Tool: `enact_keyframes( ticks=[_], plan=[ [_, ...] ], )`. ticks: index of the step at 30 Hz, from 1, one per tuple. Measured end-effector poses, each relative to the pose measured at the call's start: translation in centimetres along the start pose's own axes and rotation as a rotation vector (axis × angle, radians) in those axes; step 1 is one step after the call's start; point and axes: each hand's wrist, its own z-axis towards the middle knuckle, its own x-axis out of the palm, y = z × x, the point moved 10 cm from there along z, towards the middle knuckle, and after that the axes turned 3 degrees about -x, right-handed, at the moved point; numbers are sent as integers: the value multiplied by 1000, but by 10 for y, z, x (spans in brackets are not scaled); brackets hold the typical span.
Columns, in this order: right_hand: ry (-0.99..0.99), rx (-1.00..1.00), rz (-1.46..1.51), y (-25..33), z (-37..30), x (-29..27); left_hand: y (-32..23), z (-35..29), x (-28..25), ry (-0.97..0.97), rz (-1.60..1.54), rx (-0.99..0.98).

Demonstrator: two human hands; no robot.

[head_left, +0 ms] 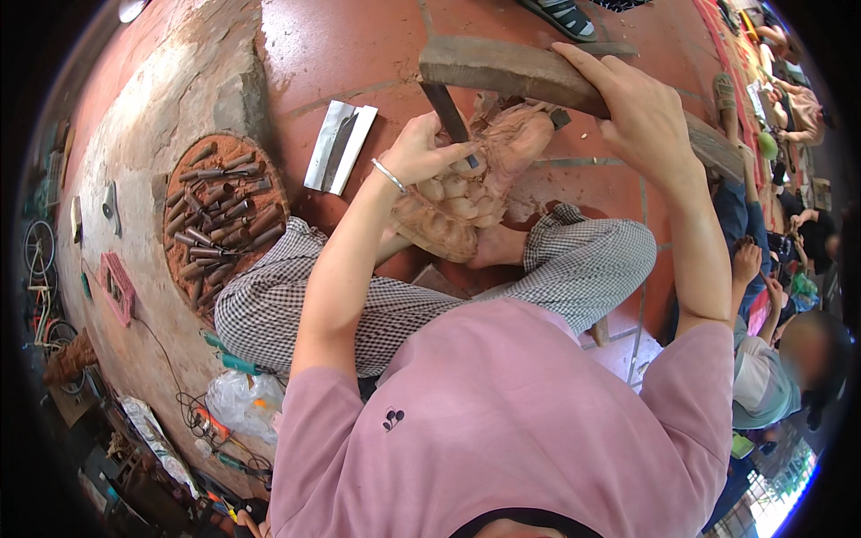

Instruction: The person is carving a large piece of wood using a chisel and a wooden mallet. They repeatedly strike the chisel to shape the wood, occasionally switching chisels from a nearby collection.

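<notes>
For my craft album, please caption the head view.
Left hand holds a dark chisel to a wood carving; right hand grips a long wooden bar.

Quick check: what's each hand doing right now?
Left hand: closed, holding a dark metal chisel.
Right hand: closed, holding a long wooden bar.

Tiled floor (368,45) bears carving (475,190) and flat white object (359,142).
</notes>
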Motion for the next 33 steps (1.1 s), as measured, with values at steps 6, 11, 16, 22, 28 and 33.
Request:
enact_keyframes(
  ticks=[6, 11, 16, 22, 28, 33],
  plan=[
    [25, 15, 47, -1, -1, 5, -5, -2, 2, -23, 124, -1],
    [-113, 78, 287, -7, -6, -3, -7, -3, 0, -58, -27, 34],
    [-70, 118, 360, -12, -5, 0, -8, 0, 1, -61, -16, 30],
    [1, 33, 158, -5, -6, 2, -14, -3, 3, -74, 189, 45],
    [51, 38, 93, -4, -11, 6, -24, -5, 6, -82, 291, 49],
    [73, 65, 109, -11, -23, 16, -20, -6, 11, -20, 125, 91]
  ],
)
